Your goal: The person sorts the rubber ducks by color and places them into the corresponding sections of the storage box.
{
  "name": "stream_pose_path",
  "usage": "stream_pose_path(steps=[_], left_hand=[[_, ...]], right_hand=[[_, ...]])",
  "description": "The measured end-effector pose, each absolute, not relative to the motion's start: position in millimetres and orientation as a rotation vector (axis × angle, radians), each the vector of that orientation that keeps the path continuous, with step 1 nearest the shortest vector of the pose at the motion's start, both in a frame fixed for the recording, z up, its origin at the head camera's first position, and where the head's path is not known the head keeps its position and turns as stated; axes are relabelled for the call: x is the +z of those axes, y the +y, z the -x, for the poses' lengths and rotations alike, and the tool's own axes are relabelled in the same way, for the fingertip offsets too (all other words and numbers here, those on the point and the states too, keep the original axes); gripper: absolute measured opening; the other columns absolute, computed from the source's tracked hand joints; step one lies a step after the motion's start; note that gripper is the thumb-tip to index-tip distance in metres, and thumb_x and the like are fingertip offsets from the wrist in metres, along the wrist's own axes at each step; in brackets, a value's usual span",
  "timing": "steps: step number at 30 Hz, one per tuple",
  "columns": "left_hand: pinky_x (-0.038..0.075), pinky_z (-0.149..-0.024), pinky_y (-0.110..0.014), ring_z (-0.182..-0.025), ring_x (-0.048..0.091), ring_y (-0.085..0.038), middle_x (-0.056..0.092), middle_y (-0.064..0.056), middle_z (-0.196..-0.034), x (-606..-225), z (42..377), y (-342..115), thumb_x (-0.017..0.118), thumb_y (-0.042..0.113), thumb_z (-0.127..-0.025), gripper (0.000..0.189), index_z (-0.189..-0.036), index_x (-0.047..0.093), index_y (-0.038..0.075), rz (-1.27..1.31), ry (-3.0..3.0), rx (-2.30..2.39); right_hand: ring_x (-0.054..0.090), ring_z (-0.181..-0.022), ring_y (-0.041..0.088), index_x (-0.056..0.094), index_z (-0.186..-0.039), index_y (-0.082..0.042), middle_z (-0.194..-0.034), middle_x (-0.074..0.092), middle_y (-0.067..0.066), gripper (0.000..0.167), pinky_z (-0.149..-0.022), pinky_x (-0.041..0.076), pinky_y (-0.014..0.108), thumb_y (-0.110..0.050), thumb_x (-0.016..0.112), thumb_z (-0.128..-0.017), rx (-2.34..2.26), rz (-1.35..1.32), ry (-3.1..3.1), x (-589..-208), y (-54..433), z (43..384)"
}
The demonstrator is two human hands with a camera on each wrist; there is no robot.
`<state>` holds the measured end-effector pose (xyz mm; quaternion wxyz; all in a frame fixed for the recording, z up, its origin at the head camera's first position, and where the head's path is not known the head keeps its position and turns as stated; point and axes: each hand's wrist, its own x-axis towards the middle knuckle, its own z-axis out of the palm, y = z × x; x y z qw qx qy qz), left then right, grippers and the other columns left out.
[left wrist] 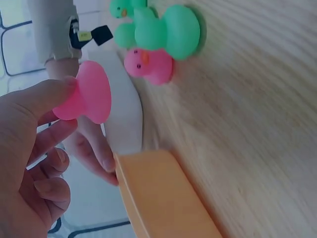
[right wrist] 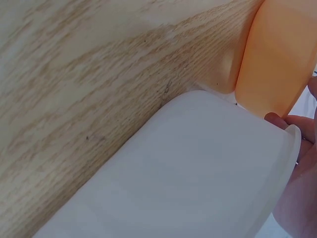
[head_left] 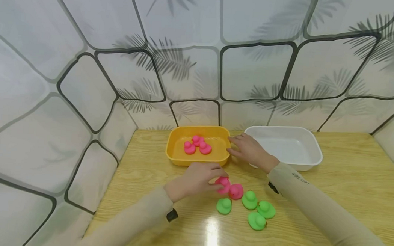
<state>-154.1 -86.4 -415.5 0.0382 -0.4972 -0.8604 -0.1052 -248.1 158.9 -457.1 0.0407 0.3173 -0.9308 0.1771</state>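
Note:
My left hand (head_left: 198, 178) pinches a pink rubber duck (left wrist: 93, 94) between thumb and fingertips. In the left wrist view this duck is lifted clear of the table. Beside it in the head view, a second pink duck (head_left: 236, 192) rests on the table. My right hand (head_left: 249, 150) reaches across the near left part of the white basin, its fingertips touching the right rim of the yellow-orange basin (head_left: 194, 163). Three pink ducks (head_left: 205, 148) sit inside that basin. Part of my right hand is hidden behind the white basin in the right wrist view.
Several green rubber ducks (head_left: 250, 200) lie on the wooden table (head_left: 145, 195), right of and nearer than my left hand. At the back right stands a white basin (head_left: 285, 143). Patterned walls (head_left: 254, 74) border the table behind and at the sides.

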Motion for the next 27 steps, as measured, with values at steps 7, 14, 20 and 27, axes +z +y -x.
stream_pose_path(steps=[7,14,20,27], left_hand=[[0.054,-0.075,-0.02,-0.091,0.067,-0.012,0.07,0.002,-0.11,-409,170,-98,0.079,0.035,-0.094,0.031,-0.119,0.076,0.017,1.468,-2.672,-0.4],[0.057,-0.074,-0.027,-0.091,0.066,-0.015,0.072,0.001,-0.108,-405,189,-110,0.077,0.034,-0.096,0.031,-0.121,0.076,0.015,1.383,-2.717,-0.376],[0.059,-0.08,-0.034,-0.098,0.07,-0.02,0.073,-0.002,-0.115,-404,205,-123,0.079,0.03,-0.095,0.031,-0.12,0.074,0.013,1.316,-2.707,-0.375],[0.059,-0.084,-0.04,-0.098,0.072,-0.023,0.075,-0.004,-0.116,-402,224,-136,0.081,0.028,-0.093,0.036,-0.123,0.073,0.01,1.203,-2.745,-0.363]], right_hand=[[0.06,-0.119,0.041,0.061,-0.139,0.007,-0.131,0.068,0.022,0.053,-0.107,0.047,0.055,-0.031,0.067,-0.103,0.557,-0.983,-2.848,-457,160,247],[0.06,-0.12,0.041,0.06,-0.139,0.008,-0.132,0.068,0.023,0.053,-0.108,0.046,0.055,-0.031,0.067,-0.103,0.558,-0.987,-2.862,-457,160,248],[0.059,-0.121,0.042,0.06,-0.14,0.008,-0.132,0.067,0.023,0.053,-0.109,0.045,0.056,-0.03,0.066,-0.103,0.552,-0.988,-2.873,-455,159,247],[0.059,-0.122,0.041,0.06,-0.14,0.007,-0.133,0.067,0.023,0.053,-0.11,0.044,0.056,-0.031,0.066,-0.103,0.557,-0.99,-2.87,-456,159,248]])
